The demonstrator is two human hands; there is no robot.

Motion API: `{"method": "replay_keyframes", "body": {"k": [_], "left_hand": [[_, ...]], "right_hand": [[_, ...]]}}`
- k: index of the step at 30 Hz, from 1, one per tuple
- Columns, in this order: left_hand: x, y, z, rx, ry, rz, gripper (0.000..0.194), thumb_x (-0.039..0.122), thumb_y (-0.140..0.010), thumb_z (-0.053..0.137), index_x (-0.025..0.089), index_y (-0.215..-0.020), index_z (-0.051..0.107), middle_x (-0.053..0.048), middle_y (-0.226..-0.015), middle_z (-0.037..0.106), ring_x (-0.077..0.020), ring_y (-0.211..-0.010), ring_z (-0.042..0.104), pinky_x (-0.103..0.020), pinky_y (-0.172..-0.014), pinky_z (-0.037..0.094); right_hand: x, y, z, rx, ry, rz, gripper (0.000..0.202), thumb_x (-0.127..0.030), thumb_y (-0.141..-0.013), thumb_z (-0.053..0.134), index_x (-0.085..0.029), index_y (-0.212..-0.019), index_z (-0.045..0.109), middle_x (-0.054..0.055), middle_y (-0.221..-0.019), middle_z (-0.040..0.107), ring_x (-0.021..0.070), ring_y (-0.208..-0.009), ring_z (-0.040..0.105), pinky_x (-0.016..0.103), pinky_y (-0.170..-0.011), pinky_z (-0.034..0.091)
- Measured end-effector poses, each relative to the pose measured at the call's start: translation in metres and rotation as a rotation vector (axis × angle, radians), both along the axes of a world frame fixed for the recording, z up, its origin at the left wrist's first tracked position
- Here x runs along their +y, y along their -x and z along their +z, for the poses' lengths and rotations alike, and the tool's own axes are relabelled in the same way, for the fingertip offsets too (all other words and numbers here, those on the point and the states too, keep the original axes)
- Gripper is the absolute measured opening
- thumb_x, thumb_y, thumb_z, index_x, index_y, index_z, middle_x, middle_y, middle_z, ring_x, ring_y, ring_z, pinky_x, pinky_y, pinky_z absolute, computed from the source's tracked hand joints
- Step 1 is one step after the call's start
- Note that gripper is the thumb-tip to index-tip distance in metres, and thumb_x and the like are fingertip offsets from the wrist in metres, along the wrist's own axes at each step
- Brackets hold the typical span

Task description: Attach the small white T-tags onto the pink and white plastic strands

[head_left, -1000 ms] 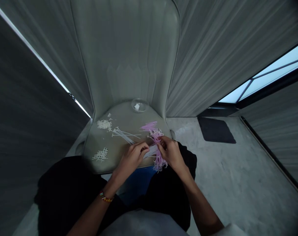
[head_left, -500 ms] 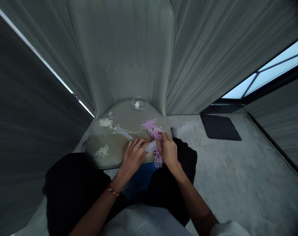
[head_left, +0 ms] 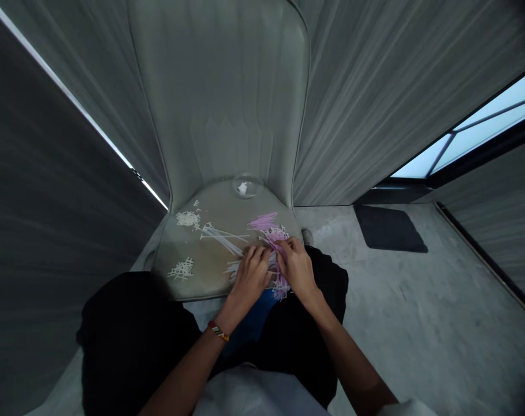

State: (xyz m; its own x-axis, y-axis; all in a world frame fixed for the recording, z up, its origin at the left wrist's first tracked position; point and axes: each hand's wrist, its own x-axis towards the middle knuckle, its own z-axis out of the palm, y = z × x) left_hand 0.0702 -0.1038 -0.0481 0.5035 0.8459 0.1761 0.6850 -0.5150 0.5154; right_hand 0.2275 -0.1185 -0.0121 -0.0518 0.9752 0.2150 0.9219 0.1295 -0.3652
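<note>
My left hand (head_left: 253,270) is closed, its fingers curled over a bundle of thin white plastic sticks (head_left: 233,269) near the seat's front edge. The fingertips themselves are partly hidden. Close beside it, my right hand (head_left: 297,267) pinches a bundle of pink sticks with pale T-shaped ends (head_left: 281,286), which lies lengthwise at the seat's right side. Between the hands, white sticks meet the pink ones. Just beyond are some loose pink sticks (head_left: 263,221). Left of them, long white sticks (head_left: 222,238) lie at a slant.
The grey chair (head_left: 210,271) bears two piles of short white pieces, a far pile (head_left: 187,218) and a near pile (head_left: 182,268). At the back sits a clear round dish (head_left: 254,186) holding a white scrap (head_left: 242,188). A dark mat (head_left: 390,229) lies on the floor.
My left hand has moved right, closer to my right hand, and white stick ends now show on its left side. My right hand stays at the pink bundle. The view has shifted slightly.
</note>
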Motion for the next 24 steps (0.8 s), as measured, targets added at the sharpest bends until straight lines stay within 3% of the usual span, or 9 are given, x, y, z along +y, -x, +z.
{"method": "replay_keyframes", "body": {"k": [5, 11, 18, 24], "left_hand": [[0.001, -0.019, -0.002, -0.005, 0.022, 0.039, 0.054, 0.003, -0.075, 0.063, 0.015, -0.127, 0.054, -0.015, -0.127, 0.059, -0.0313, -0.124, 0.052, -0.049, -0.106, 0.044], [0.008, -0.032, -0.007, 0.026, 0.034, 0.066, 0.047, -0.003, -0.072, 0.055, 0.013, -0.116, 0.06, -0.015, -0.114, 0.064, -0.0294, -0.114, 0.058, -0.046, -0.102, 0.046], [0.0, -0.007, 0.014, 0.125, 0.004, 0.058, 0.056, 0.003, -0.083, 0.057, 0.017, -0.137, 0.053, -0.015, -0.128, 0.062, -0.0316, -0.121, 0.055, -0.048, -0.102, 0.045], [-0.003, 0.011, 0.021, 0.217, -0.016, 0.087, 0.037, 0.015, -0.091, 0.059, 0.02, -0.128, 0.06, -0.015, -0.129, 0.063, -0.0361, -0.12, 0.054, -0.051, -0.096, 0.046]], "right_hand": [[0.001, -0.002, 0.002, 0.083, 0.013, 0.018, 0.043, -0.022, -0.103, 0.043, -0.026, -0.143, 0.057, 0.01, -0.109, 0.06, 0.023, -0.091, 0.063, 0.034, -0.081, 0.053], [0.003, -0.005, -0.002, 0.078, 0.021, 0.029, 0.032, -0.019, -0.101, 0.044, -0.022, -0.118, 0.072, 0.01, -0.103, 0.061, 0.0224, -0.09, 0.062, 0.033, -0.081, 0.051], [0.003, -0.006, -0.006, 0.041, 0.022, 0.059, 0.028, -0.023, -0.103, 0.046, -0.02, -0.113, 0.071, 0.01, -0.102, 0.061, 0.0233, -0.092, 0.06, 0.034, -0.084, 0.051], [0.004, -0.006, -0.01, 0.017, 0.018, 0.071, 0.027, -0.019, -0.102, 0.045, -0.019, -0.113, 0.07, 0.01, -0.103, 0.06, 0.0231, -0.095, 0.06, 0.033, -0.085, 0.05]]}}
